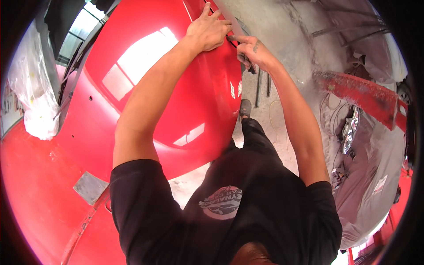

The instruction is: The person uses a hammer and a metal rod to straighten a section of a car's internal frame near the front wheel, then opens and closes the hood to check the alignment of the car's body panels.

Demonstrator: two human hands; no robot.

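Note:
A glossy red car hood fills the middle of the view, with bright reflections on its paint. My left hand lies palm down near its far front edge, fingers spread. Beside it, my right hand reaches to the same edge. The right index finger points at a thin black strip along the edge, its tip at or very near it. The other right fingers are curled, with a dark object showing below them; its kind is unclear. Part of the edge is hidden behind my hands.
A red fender joins the hood on the left, with a grey patch lower down. Clear plastic sheeting hangs at the far left. On the right stand a worn red bar, a loose headlight and a plastic-covered shape.

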